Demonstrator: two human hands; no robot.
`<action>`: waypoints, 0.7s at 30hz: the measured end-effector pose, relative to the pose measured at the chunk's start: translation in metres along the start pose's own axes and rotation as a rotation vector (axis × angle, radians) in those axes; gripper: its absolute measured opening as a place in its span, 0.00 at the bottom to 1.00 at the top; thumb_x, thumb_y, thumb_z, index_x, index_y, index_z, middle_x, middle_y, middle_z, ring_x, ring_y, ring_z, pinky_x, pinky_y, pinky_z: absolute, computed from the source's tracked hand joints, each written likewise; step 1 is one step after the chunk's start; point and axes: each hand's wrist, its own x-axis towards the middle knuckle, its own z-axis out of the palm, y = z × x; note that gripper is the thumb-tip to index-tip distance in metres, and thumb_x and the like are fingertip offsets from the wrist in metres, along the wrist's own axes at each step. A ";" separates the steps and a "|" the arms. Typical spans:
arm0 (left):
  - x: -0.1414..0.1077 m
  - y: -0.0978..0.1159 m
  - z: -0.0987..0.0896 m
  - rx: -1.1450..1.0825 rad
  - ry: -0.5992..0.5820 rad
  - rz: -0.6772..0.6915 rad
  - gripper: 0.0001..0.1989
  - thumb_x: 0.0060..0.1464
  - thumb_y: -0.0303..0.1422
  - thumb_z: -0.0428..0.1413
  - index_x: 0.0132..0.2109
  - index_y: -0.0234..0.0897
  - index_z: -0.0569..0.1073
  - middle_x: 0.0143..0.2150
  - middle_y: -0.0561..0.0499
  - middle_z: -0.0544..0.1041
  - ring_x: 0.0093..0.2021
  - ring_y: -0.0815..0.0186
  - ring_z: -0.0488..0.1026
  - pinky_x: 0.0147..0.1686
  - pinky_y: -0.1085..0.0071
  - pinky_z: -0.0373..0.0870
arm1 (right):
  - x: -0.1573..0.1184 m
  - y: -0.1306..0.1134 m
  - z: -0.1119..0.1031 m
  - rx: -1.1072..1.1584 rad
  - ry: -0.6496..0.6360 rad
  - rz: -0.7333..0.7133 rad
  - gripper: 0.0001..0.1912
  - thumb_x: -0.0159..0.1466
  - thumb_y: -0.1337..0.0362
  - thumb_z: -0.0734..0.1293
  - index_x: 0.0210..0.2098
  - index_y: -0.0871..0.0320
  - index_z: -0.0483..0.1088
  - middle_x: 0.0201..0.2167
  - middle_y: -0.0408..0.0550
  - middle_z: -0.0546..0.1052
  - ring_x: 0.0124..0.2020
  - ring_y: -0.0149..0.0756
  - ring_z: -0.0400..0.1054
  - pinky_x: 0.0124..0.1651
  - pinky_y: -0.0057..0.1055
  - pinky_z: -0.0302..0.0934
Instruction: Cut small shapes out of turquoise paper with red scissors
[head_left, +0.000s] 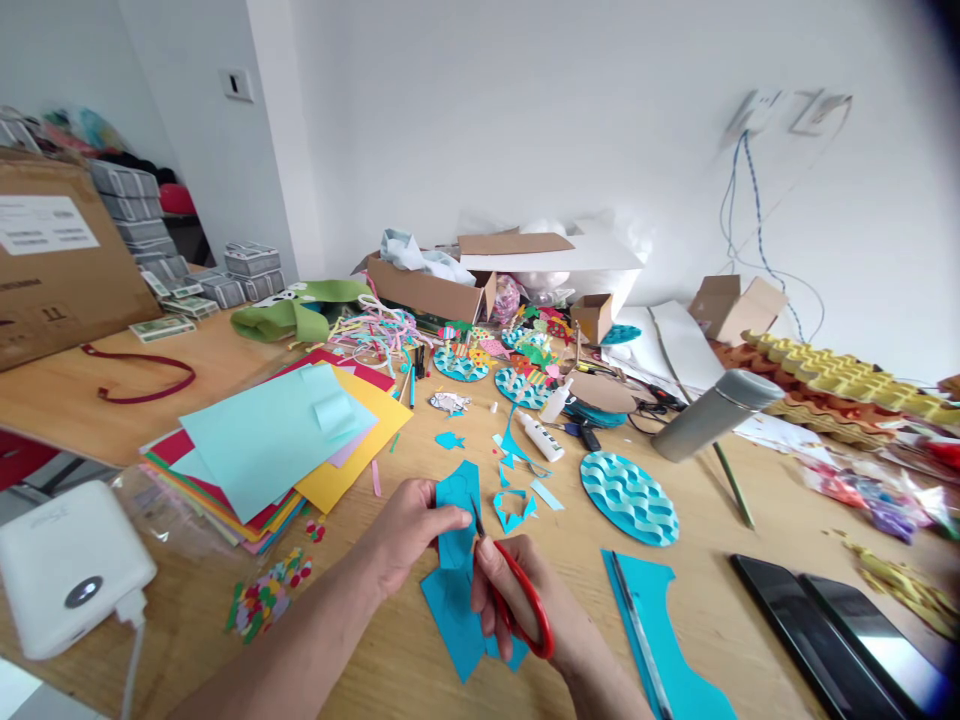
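Near the middle of the table, my left hand [416, 520] pinches a piece of blue paper [457, 488] between thumb and fingers. My right hand [517, 590] is closed on red-handled scissors [536, 610], whose blades meet the paper's right side by the left thumb. Below both hands lies more blue paper [456, 620], partly covered by the right hand. Just beyond them are a small blue fish cutout [450, 440] and a ring-like blue scrap [514, 510].
Coloured paper sheets [255, 440] and a white power bank [75, 570] lie left. To the right are a wavy blue oval [630, 498], a grey bottle [716, 415], a pen on blue paper [641, 635] and dark phones [795, 635]. Glue bottles [540, 436] stand beyond.
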 end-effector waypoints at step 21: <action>-0.003 0.002 0.003 -0.003 0.024 -0.024 0.10 0.38 0.33 0.61 0.22 0.34 0.67 0.19 0.56 0.67 0.21 0.72 0.61 0.23 0.75 0.58 | -0.001 0.000 -0.001 -0.037 0.004 0.012 0.38 0.55 0.29 0.54 0.18 0.61 0.64 0.12 0.43 0.66 0.09 0.23 0.59 0.11 0.19 0.45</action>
